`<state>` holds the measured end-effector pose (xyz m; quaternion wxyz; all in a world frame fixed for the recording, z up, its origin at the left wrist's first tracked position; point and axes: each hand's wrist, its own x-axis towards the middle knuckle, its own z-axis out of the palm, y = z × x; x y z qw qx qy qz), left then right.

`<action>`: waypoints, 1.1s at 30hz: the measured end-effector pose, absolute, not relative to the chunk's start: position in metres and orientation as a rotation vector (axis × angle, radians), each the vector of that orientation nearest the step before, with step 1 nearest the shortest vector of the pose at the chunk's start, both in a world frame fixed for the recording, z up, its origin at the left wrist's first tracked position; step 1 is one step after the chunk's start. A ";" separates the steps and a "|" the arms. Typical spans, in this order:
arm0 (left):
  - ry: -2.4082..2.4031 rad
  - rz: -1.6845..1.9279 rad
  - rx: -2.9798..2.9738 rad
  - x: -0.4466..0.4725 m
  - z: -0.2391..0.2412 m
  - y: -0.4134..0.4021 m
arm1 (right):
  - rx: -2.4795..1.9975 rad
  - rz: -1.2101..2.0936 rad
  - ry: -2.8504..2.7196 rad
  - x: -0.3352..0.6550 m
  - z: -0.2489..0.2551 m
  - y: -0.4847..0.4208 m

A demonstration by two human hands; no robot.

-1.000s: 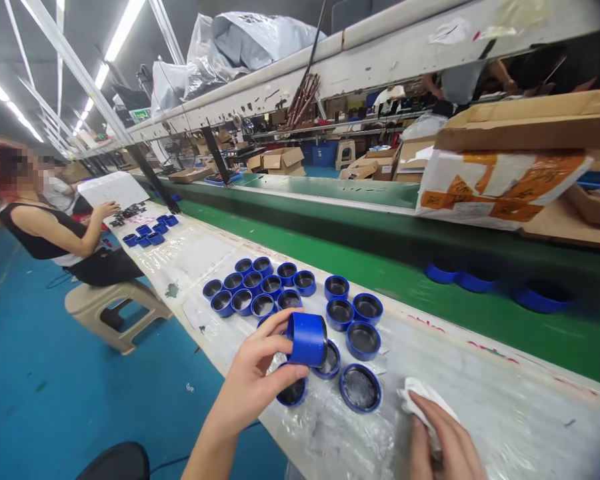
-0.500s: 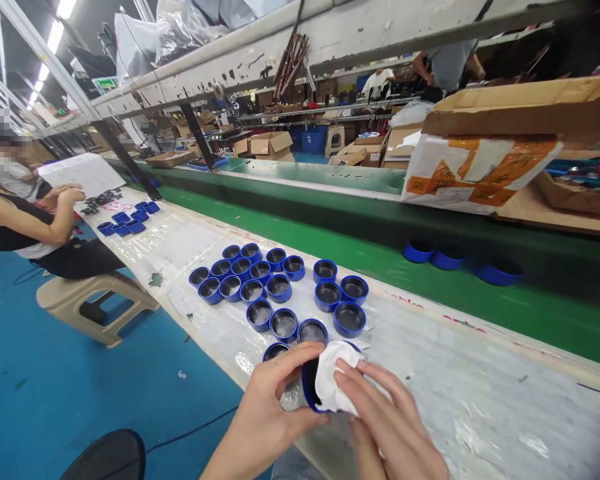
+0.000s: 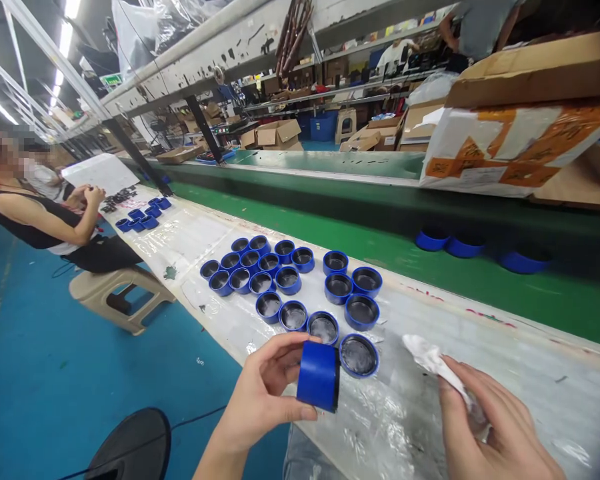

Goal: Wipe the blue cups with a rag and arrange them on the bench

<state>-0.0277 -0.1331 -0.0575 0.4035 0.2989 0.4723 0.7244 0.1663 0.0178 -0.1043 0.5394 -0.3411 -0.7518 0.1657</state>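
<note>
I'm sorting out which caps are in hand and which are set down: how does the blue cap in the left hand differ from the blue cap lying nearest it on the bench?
The held cap is gripped by the left hand above the bench edge, tipped on its side, showing its blue wall. The nearest bench cap lies flat, untouched, open side up, showing its dark inside. Both are round and blue.

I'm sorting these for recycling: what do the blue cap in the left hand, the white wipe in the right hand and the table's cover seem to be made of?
Cap: likely moulded plastic, smooth satin blue with a dark inside.
Wipe: soft cloth or tissue, judging by its crumpled matte folds; which, I cannot tell.
Cover: clear plastic film, wrinkled and glossy with glare.
</note>
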 end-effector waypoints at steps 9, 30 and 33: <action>1.340 1.792 0.871 -0.023 -0.054 -0.128 | -0.628 0.695 -1.628 0.164 -0.099 0.004; 1.176 1.846 0.808 -0.013 -0.060 -0.124 | -0.810 0.301 -1.929 0.178 -0.091 0.005; 1.165 1.846 0.799 -0.014 -0.061 -0.123 | -0.915 0.222 -1.896 0.184 -0.102 0.019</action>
